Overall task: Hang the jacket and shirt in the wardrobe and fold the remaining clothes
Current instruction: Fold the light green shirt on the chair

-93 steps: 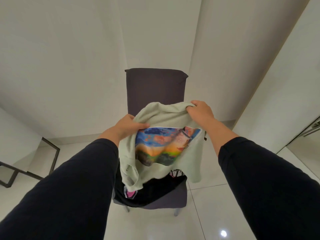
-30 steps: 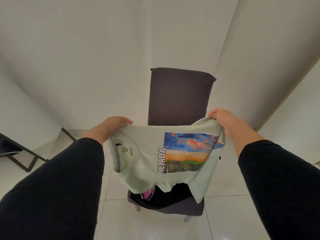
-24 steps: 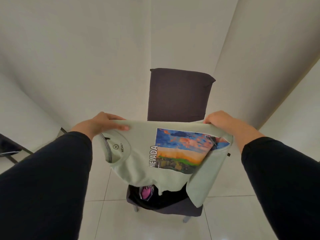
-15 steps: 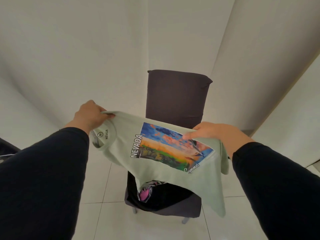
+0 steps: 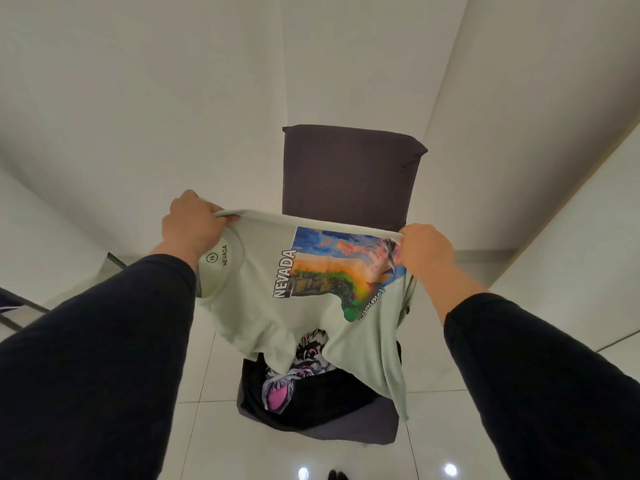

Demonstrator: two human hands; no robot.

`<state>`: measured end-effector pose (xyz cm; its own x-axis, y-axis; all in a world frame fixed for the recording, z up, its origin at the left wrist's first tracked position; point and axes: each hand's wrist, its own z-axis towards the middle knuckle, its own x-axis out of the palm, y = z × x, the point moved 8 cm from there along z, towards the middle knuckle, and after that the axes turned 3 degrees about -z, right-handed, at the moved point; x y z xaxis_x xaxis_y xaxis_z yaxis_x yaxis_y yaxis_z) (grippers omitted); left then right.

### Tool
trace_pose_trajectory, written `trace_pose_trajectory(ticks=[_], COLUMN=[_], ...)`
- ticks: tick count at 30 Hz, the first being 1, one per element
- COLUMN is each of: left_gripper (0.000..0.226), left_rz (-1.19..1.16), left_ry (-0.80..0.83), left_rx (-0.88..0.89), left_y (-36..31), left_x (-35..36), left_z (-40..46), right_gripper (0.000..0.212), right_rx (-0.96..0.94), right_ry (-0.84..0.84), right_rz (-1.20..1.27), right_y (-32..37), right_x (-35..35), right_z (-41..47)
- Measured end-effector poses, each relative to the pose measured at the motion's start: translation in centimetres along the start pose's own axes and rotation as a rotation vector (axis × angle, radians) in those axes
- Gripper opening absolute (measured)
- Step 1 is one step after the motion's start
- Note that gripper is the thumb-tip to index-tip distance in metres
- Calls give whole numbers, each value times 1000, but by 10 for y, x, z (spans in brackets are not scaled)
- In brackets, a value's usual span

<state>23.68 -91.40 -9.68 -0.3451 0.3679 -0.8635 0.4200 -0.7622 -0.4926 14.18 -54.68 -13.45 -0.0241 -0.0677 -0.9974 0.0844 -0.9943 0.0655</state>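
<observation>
**Hands stretch the T-shirt taut**

The left hand point(image 5: 194, 225) and right hand point(image 5: 424, 251) each pinch the pale green T-shirt point(image 5: 277, 320), now pulled wider and flatter than moments ago, in the air above the chair point(image 5: 349, 174). Folding looks ready to begin.

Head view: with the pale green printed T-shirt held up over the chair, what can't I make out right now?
- Dark clothes pile on the grey padded chair: mostly hidden behind the pale green printed T-shirt; number and type of garments unclear.
- Left hand and right hand: fingers curl into the cloth.
- Wardrobe: outside the frame.
- Dark object on the floor: cut off by the bottom edge.
</observation>
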Motion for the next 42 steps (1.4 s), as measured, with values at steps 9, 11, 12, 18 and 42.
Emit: trace_pose_trajectory(ticks=[9,11,12,18,42], left_gripper=[38,39,39,38,30], left_rz=[10,4,-13,-78,184], left_ry=[-88,-113,-118,-106,435], left_rx=[19,42,47,90,-90], left_y=[-50,-61,-66,-72,187], left_x=[26,25,24,28,255], left_z=[59,69,74,82,-127], right_gripper=[25,25,25,29,45], right_rx=[155,138,128,113,317], right_ry=[-76,-140,-141,-116,378], right_rz=[515,504,496,479,450], right_y=[-11,-11,-12,-17,-23], right_x=[-15,-32,-38,-44,291], right_z=[94,106,112,122,-116])
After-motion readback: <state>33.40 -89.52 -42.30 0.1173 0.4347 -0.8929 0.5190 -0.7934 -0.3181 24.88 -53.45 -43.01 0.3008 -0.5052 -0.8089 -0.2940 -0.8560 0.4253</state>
